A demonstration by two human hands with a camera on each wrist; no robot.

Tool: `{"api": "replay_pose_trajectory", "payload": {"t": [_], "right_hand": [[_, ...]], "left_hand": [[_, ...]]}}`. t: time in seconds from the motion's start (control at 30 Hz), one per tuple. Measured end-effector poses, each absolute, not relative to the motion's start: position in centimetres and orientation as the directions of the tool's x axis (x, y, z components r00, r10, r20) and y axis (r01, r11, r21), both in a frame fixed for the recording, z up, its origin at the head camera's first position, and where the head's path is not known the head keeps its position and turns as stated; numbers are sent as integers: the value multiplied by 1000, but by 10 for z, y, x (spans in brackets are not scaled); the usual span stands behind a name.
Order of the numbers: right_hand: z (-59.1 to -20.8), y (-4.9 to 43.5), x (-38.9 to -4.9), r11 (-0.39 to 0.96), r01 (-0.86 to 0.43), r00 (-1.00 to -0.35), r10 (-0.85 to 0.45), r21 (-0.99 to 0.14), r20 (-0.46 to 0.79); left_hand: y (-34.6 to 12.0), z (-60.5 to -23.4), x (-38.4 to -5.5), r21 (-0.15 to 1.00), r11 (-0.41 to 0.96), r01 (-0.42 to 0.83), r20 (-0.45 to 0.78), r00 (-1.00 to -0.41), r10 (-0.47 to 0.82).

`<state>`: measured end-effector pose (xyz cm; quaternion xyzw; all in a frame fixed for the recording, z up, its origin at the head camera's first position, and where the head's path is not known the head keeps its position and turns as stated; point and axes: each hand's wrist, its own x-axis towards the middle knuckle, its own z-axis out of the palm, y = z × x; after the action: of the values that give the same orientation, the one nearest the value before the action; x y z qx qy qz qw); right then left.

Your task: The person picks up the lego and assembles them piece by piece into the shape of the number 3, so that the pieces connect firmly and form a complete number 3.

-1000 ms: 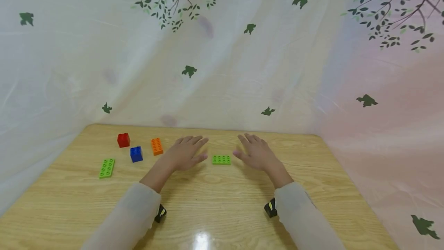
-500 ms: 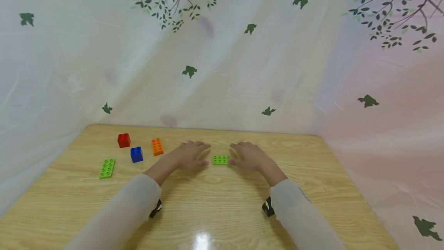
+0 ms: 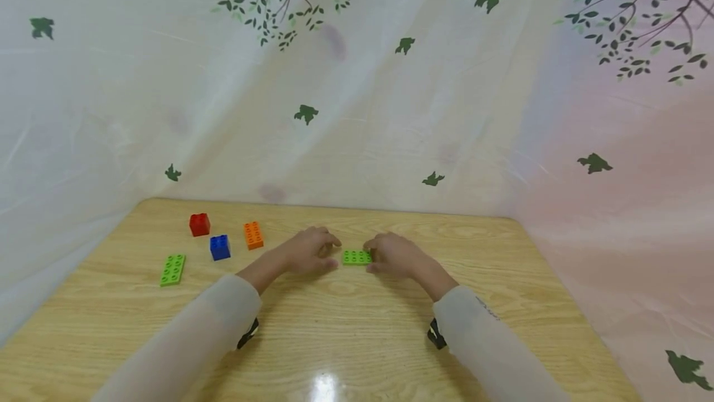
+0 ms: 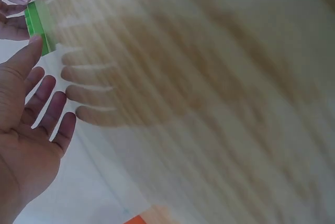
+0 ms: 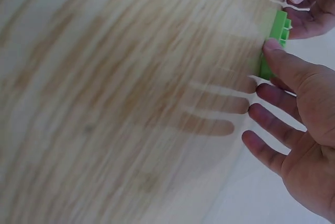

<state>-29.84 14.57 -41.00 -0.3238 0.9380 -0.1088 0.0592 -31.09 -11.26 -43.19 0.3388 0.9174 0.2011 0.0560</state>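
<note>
A flat light-green toy building brick [image 3: 356,257] with studs on top lies on the table between my two hands. My right hand [image 3: 398,256] pinches its right end, thumb on the near side and index finger on the far side. In the right wrist view the thumb lies across the green brick [image 5: 283,29], and the other fingers spread loosely below. Just off the brick's left end is my left hand [image 3: 308,252], thumb and fingers parted around a gap. The left wrist view shows its relaxed fingers beside the green brick [image 4: 37,25].
On the left of the wooden table [image 3: 346,334] are a red brick [image 3: 199,225], a blue brick [image 3: 220,247], an orange brick [image 3: 253,235] and a second green brick [image 3: 173,270]. A pale printed cloth [image 3: 362,142] hangs behind the table's far edge.
Both hands have come down and inward toward the middle green brick. The right hand has closed on its right end; the left hand's fingers have bent slightly beside it. The other bricks stay put.
</note>
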Motion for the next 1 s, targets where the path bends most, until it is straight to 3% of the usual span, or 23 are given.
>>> {"api": "replay_pose_trajectory", "payload": {"t": [0.37, 0.7, 1.0], "right_hand": [[-417, 151, -308, 732, -594, -772, -636, -332, -21], [-419, 157, -316, 684, -570, -761, -649, -455, -21], [-419, 155, -317, 693, -529, -779, -625, -490, -42]], "left_hand": [[-102, -435, -316, 580, 653, 486, 4, -804, 595], [-94, -435, -319, 632, 621, 464, 4, -803, 596], [-93, -433, -321, 630, 606, 486, 8, -785, 620]]}}
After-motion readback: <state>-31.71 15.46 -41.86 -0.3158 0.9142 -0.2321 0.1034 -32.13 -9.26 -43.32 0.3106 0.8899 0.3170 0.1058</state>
